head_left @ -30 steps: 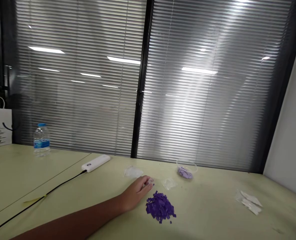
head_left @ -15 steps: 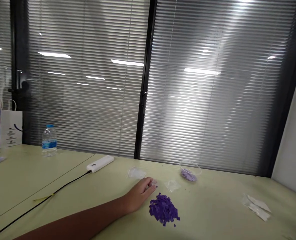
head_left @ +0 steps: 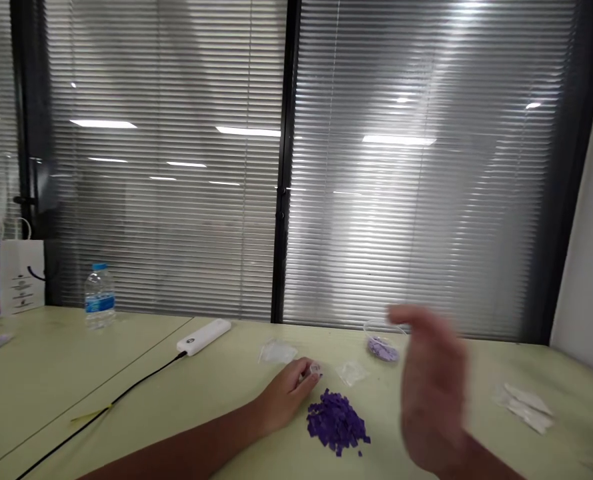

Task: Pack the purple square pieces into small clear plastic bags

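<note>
Matt tabletop (head_left: 101, 360), glossy plastic on my screen
The purple squares (head_left: 335, 421) look matt, paper or card; the clear plastic bag (head_left: 351, 373) is thin and shiny, the white power bank (head_left: 204, 336) smooth plastic, the window blinds (head_left: 376, 200) sheened metal.

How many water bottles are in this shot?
1: a plastic water bottle stands at the far left of the table, near a white paper bag. Others could be hidden.

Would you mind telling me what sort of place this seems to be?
It looks like an office or workroom: there is a long pale green table, slatted blinds behind glass partitions, and a power bank with its cable beside a water bottle.
</note>
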`<state>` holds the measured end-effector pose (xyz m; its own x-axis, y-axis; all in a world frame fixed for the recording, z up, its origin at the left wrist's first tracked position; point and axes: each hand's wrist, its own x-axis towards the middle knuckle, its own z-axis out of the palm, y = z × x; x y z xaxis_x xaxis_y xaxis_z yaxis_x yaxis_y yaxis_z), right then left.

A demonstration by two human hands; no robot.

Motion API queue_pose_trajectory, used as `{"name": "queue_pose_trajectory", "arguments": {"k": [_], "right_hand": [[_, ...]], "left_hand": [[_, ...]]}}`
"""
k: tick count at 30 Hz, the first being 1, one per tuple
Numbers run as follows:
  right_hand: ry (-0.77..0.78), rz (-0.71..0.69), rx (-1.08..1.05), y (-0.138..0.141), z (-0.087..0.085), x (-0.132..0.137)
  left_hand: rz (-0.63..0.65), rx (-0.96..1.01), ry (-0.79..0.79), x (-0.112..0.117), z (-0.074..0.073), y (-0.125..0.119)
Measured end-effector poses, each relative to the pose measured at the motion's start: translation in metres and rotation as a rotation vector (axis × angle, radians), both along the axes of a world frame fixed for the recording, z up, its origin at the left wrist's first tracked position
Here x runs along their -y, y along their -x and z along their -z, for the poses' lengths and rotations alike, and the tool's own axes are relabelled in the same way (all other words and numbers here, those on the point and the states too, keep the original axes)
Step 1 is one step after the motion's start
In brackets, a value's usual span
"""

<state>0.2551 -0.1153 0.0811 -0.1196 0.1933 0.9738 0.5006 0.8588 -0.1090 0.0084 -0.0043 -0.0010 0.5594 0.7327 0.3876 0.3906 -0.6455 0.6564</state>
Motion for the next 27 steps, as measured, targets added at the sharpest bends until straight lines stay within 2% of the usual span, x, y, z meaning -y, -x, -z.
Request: {"name": "queue_pose_trajectory", "arguments": {"k": [2,5,7,9,15,27], "right_hand": [[0.037,-0.030,0.160,0.009,0.020,-0.015],[0.097,-0.084,0.539,0.012,0.055,-0.043],[0.215,-0.061,0.485,0.008,0.073,-0.058],[0.330,-0.003,0.344,0.004,0.084,-0.065],[0.461,-0.083,0.381,0.004,0.088,-0.063],[0.514,-0.091,0.451,0.009,0.091,-0.071]], "left_hand": [[0.005,0.009,-0.026,0.002,-0.001,0.000],[0.026,-0.021,-0.128,0.009,-0.004,-0.001],[0.047,-0.063,-0.207,0.015,-0.007,0.000],[0.075,-0.106,-0.251,0.018,-0.009,0.000],[0.085,-0.115,-0.256,0.017,-0.012,0.001],[0.117,-0.136,-0.233,0.018,-0.014,0.003]]}}
